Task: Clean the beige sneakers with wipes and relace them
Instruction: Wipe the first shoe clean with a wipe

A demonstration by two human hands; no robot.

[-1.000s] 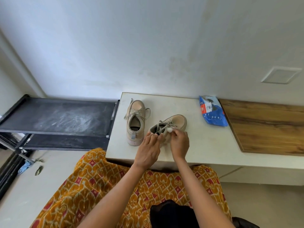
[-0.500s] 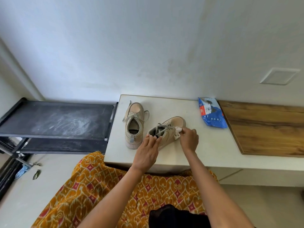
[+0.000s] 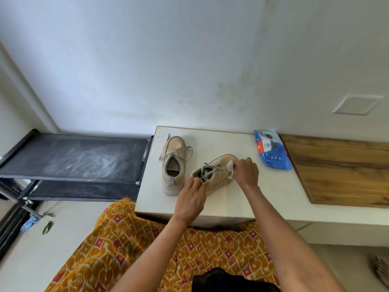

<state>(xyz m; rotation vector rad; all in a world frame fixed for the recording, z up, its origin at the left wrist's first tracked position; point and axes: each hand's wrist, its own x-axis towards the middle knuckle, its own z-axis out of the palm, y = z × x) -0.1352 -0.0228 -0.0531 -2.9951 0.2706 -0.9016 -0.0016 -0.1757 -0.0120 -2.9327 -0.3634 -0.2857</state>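
Head view, wiping stage. At the centre of the frame the right hand (image 3: 245,172) presses a crumpled white wipe (image 3: 230,165) against the toe side of the nearer beige sneaker (image 3: 214,173), fingers curled round the wipe. The left hand (image 3: 192,199) grips the heel collar of the same shoe, thumb and fingers closed on its rim, steadying it on the white tabletop (image 3: 273,192). The second beige sneaker (image 3: 173,165) stands just left of it, toe toward the wall, untouched by either hand. Both shoes carry their laces — threaded through the eyelets, ends loose — so the relacing step appears not yet begun, and whether the laces will first be removed cannot be told. The blue wipes packet (image 3: 272,152) lies near the right hand, toward the upper right of the tabletop, beside a wooden board (image 3: 341,171). Judged from this arrangement, cleaning is under way on one shoe; how much of either shoe is already wiped cannot be told, and both relacings remain.
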